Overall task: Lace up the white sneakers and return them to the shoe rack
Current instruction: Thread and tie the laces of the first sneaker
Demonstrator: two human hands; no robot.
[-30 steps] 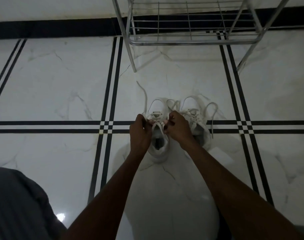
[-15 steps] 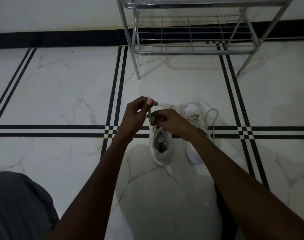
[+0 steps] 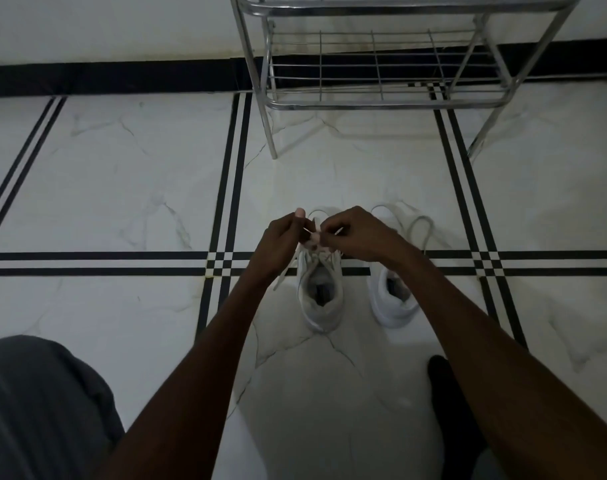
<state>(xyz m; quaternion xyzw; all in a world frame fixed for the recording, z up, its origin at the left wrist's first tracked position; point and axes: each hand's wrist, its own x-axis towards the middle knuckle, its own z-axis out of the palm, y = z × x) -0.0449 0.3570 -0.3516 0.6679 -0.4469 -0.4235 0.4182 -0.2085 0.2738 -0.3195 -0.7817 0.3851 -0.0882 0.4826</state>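
Floor (image 3: 129, 188): white marble tile, black double-line grid, black skirting along the wall at the far edge.

Rack (image 3: 374, 102): 1, chrome tube frame, far centre-right, standing on the floor against the wall. Two tiers in view, lower wire shelf fully visible, upper one cut off by the frame edge. No shoes on the part that shows.

Knee (image 3: 42, 407): grey fabric, bottom left corner. Dark shape (image 3: 444, 386) under the right forearm, cannot tell what it is.

Arms: 2, bare, reaching forward from the bottom edge and converging at the middle.

Sneakers: 2, white, both on the floor in front of the rack, side by side, heels toward the camera, toes toward the rack. Well apart from the rack, none on it.
- Left sneaker (image 3: 321, 299): directly under the hands, opening visible, toe hidden by the hands.
- Right sneaker (image 3: 394, 303): just beside it, partly covered by the right forearm.

Hands: 2, meeting above the left sneaker's tongue.
- Left hand (image 3: 281, 244): fingers pinched closed on a lace (image 3: 312, 230) end, thumb up.
- Right hand (image 3: 357, 237): fingers curled closed, pinching the other end of the same lace.

Laces: left sneaker's run up from the eyelets into both hands, one strand trails down its left side. Right sneaker's loose lace (image 3: 421, 226) lies in a loop on the floor beside the toe, untied.
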